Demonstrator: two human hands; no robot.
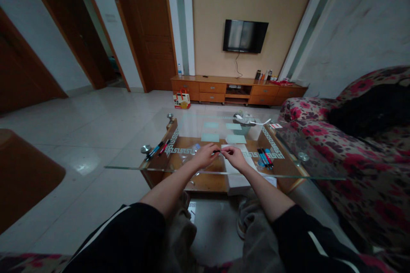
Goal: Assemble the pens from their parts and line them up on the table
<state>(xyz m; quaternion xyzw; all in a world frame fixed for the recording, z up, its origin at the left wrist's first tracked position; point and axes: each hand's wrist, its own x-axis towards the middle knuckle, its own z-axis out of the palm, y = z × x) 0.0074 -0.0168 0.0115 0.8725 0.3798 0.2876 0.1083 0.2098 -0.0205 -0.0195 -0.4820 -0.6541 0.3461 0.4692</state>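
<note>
Over a glass-topped coffee table [128, 167], my left hand [205, 155] and my right hand [235, 156] meet, both pinching a thin dark pen [218, 151] held level between them. Which end each hand holds is too small to tell. A few pens [158, 149] lie on the glass to the left of my hands. Another small group of pens [265, 158] lies to the right. A clear plastic wrapper [194, 149] rests on the glass beside my left hand. White paper [237, 181] sits under the glass beneath my right wrist.
A flowered sofa [361, 166] runs along the right. A small basket [245, 124] and a white cable stand at the table's far end. Beyond are a wooden TV cabinet [237, 89], a wall-mounted TV [245, 36] and a gift bag [181, 99] on the tiled floor.
</note>
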